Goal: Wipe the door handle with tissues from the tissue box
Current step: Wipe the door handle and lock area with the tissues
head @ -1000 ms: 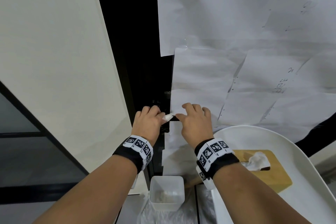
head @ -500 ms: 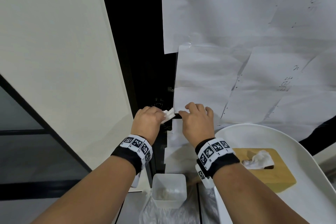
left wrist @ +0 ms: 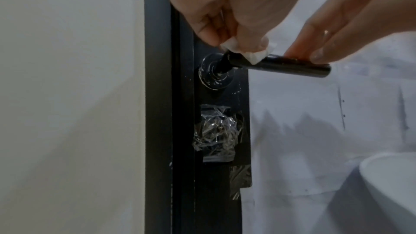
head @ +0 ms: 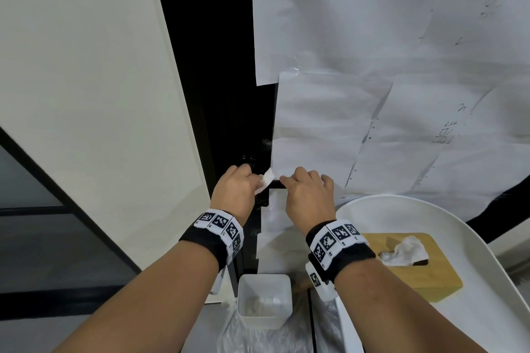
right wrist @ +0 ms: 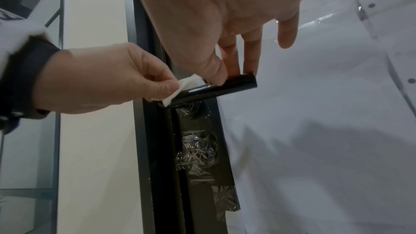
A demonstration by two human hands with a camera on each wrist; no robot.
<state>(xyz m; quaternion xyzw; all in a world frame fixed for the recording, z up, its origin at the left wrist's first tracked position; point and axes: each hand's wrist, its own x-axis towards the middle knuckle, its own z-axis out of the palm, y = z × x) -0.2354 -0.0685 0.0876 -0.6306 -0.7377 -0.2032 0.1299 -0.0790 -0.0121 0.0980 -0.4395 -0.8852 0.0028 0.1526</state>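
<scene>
A black lever door handle point(left wrist: 288, 68) sticks out to the right from a round base on the dark door edge. My left hand point(head: 256, 182) pinches a small folded white tissue point(left wrist: 247, 54) and presses it on the handle near its base. My right hand point(head: 289, 180) pinches the handle's free end point(right wrist: 238, 83) between thumb and fingers. In the head view only a short piece of the door handle point(head: 276, 184) shows between the hands, beside the tissue point(head: 265, 182). A wooden tissue box point(head: 415, 266) with a tissue poking out lies at the lower right.
The tissue box rests on a white curved tray point(head: 487, 252). A small white bin point(head: 265, 299) with crumpled tissues stands below the hands. White paper sheets point(head: 372, 66) cover the door. Crumpled clear tape point(left wrist: 216, 131) covers the lock below the handle. A cream wall point(head: 86, 94) lies left.
Both hands stay at the handle. The tissue in my left hand has shifted only slightly along the handle near its base, and the head view has tipped a little.
</scene>
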